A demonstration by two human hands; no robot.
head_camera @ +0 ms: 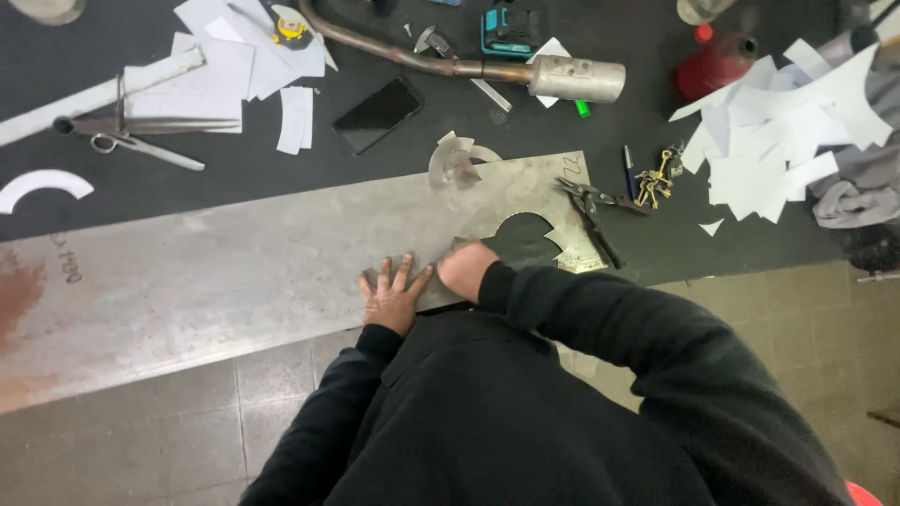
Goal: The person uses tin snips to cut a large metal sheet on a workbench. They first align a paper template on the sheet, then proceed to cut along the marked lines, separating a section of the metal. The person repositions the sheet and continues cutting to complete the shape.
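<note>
**Fingers spread flat on a long steel sheet, other hand curled beside a cut-out**

Fingers (401,272) of the left hand (392,295) are lying spread apart, pressing palm-down on the metal sheet (234,272) close to its near edge. The right hand (466,269) is sitting just beside it, curled into a loose fist against the sheet; whether it is gripping anything is impossible to tell, since its fingers are turned under and hidden. Both arms are wearing black sleeves.

The metal sheet is lying slantwise across a dark table (281,178), running from the lower left up toward the right. A rounded cut-out (523,236) is showing dark through the sheet right next to the curled hand, and a curved metal offcut (457,161) is resting on the sheet's far edge.

Tin snips (589,208) are lying at the sheet's right end, with a bunch of keys (656,180) and a pen (629,169) just beyond. Further back, a black phone (378,114) is lying face up, scissors (141,145) are sitting to the left by white paper templates (225,70), an exhaust pipe (525,73) is stretching across the top, and a heap of paper scraps (778,131) is filling the right side near a red can (717,61)
</note>
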